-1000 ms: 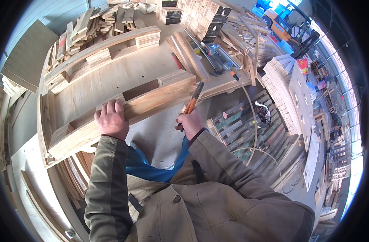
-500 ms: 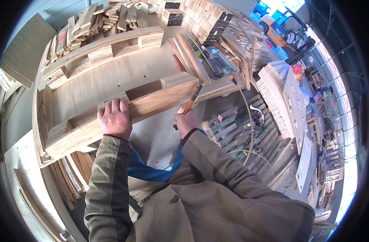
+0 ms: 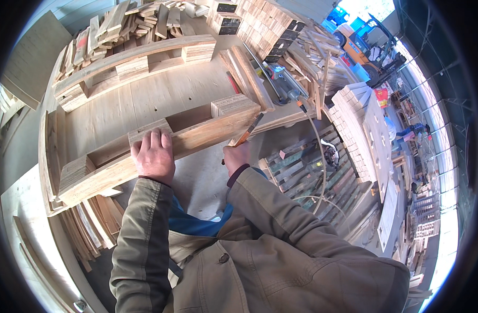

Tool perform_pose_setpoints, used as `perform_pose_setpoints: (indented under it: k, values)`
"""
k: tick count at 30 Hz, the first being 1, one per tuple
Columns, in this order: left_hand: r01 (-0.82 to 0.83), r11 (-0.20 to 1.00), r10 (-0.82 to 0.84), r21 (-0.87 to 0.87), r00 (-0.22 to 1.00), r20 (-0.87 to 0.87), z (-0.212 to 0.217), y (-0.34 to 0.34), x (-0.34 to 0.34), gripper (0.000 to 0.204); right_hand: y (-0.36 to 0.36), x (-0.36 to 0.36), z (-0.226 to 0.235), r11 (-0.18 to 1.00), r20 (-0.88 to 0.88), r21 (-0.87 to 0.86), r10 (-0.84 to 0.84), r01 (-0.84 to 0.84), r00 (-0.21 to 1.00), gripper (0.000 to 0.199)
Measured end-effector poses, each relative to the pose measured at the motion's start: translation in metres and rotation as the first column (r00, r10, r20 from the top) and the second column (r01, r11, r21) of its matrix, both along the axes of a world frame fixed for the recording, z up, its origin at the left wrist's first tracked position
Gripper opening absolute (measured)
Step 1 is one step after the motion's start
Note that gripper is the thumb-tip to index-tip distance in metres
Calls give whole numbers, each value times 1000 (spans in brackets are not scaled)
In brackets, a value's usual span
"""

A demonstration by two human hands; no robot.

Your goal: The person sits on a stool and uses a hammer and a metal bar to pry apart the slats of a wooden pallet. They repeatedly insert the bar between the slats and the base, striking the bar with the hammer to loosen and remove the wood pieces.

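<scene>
While left hand (image 3: 154, 155) lies flat on plank (image 3: 197, 140) | right hand (image 3: 238, 156) grips hammer (image 3: 246, 133) | bench (image 3: 145, 99) beneath

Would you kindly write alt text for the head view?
A person's left hand presses a wooden board lying on a workbench, while the right hand holds an orange-handled tool against it. Stacked timber surrounds them.

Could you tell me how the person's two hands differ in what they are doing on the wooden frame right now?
The left hand lies flat, palm down, on the long wooden plank; the right hand is closed in a fist around an orange-handled tool. The left hand rests on the plank's top near a wood block; the right hand sits off its front edge. Both wear olive jacket sleeves.
</scene>
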State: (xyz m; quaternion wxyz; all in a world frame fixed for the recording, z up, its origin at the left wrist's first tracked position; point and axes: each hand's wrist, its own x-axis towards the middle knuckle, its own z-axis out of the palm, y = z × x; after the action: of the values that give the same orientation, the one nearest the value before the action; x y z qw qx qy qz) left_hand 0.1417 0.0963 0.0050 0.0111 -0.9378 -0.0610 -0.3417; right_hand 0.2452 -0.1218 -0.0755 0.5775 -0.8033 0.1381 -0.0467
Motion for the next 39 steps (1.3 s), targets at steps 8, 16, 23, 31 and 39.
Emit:
perform_pose_setpoints:
  k: [8,16,23,31,39]
  values:
    - [3,1000,-3,0,1000,-3,-5,0,-1,31,7,5,-8,998,6,70,4,-5,1000,19]
    - [-2,1000,2,22,1000,21,-7,-1,-2,32,16,2,2,989,23,139,-62,58,998,29]
    - [21,1000,-20,11,998,-61,-4,4,0,32,9,-17,40,923,-168,381,4,61,986,51]
    - [116,993,-115,20,992,-57,-3,11,5,34,-13,-21,50,886,-216,464,96,15,972,52]
    - [79,992,-74,98,996,-51,-15,10,6,42,-38,-24,45,883,-255,468,163,-26,953,52]
